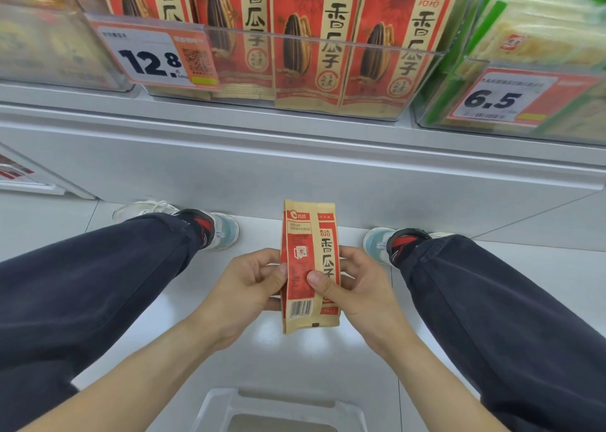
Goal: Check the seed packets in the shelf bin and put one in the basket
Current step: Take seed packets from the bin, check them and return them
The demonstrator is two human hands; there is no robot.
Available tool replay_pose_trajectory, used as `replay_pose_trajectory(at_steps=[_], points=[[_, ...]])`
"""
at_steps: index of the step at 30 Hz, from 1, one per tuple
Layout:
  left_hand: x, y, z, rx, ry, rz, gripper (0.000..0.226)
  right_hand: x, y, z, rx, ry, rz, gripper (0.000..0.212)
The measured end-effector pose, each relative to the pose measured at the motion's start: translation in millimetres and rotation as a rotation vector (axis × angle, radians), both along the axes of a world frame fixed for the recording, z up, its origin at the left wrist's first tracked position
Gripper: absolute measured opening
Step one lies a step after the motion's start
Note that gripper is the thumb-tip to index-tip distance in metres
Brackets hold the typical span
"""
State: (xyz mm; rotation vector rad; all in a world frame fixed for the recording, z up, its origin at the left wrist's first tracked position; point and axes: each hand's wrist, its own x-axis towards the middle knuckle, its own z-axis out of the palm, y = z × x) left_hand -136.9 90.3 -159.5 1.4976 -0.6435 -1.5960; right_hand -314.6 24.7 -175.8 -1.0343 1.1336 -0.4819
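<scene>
Red-and-kraft paper fills the head view: I am holding one seed packet [310,266] upright between my knees, back panel toward me, barcode near its bottom edge and a printed date block near its top. My left hand [244,287] pinches the packet's left edge, thumb on the front face and fingers curled behind. My right hand [355,289] grips the right edge the same way, thumb pressed flat on the red panel. More packets stand in a row in the clear shelf bin [295,71] above, behind its front wall, with a 12.8 price tag [154,57] clipped at its left corner. The basket [278,410] sits at the bottom edge of the frame, directly below my hands, only its pale rim showing.

I judge the check is under way. To do it well I would keep my thumbs off the date print, tilt the packet away from glare, then release with the left and lower it straight down past the basket's near rim.
</scene>
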Motion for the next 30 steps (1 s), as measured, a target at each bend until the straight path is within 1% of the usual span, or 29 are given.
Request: replay_pose_trajectory(at_steps=[3,6,7,10,13,16,17,18,21,23,24,26,30], points=[[1,-1,2,0.03,-0.024,-0.003,0.022,-1,0,0,-0.018,0.023,0.028,0.058],[2,-5,8,0.079,-0.005,0.005,0.031,-1,-3,2,-0.006,0.021,0.037,0.059],[2,-6,9,0.079,-0.028,0.004,0.034,-1,-4,2,0.0,0.019,0.04,0.059],[-2,-5,8,0.032,-0.175,-0.014,0.031,-1,-5,1,0.0,0.033,0.051,0.062],[-5,-3,4,0.006,-0.303,0.0,0.025,2,4,-1,-0.008,0.053,0.009,0.064],[-5,-4,1,-0.04,-0.45,0.023,0.022,8,12,-3,-0.043,0.076,-0.039,0.048],[-6,-5,3,-0.055,-0.442,0.025,0.022,10,13,-4,-0.048,0.075,-0.066,0.044],[-6,-5,5,-0.062,-0.385,0.021,0.022,11,13,-4,-0.055,0.075,-0.097,0.043],[-10,-4,11,-0.05,-0.125,0.005,0.023,11,11,0,-0.083,0.075,-0.163,0.04],[-11,-1,14,-0.057,-0.111,0.028,0.02,11,11,3,-0.119,0.083,-0.15,0.038],[-12,0,15,-0.064,-0.138,0.039,0.018,11,12,5,-0.145,0.102,-0.135,0.036],[-13,4,15,-0.078,-0.261,0.034,0.016,14,16,6,-0.191,0.162,-0.083,0.035],[-11,6,21,-0.198,-0.566,0.011,0.032,20,18,16,-0.284,0.284,0.017,0.035]])
